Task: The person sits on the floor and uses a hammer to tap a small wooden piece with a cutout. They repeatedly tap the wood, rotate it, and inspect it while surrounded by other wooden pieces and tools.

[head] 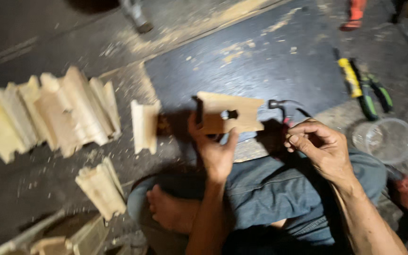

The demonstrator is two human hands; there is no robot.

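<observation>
Now we see a flat wooden piece [230,113] with a keyhole-shaped cutout, raised above the dark floor [270,66] and clamped in our left hand [213,148]. Our right hand [319,146] is curled shut on a hammer [284,109] just beside it. Moulded wood blocks [57,113] lie to the left; pliers [362,85] and a clear cup [386,139] to the right.

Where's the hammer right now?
In the head view, the hammer is right of centre: its head shows just right of the wooden piece held up by the left hand, above the right hand.
</observation>
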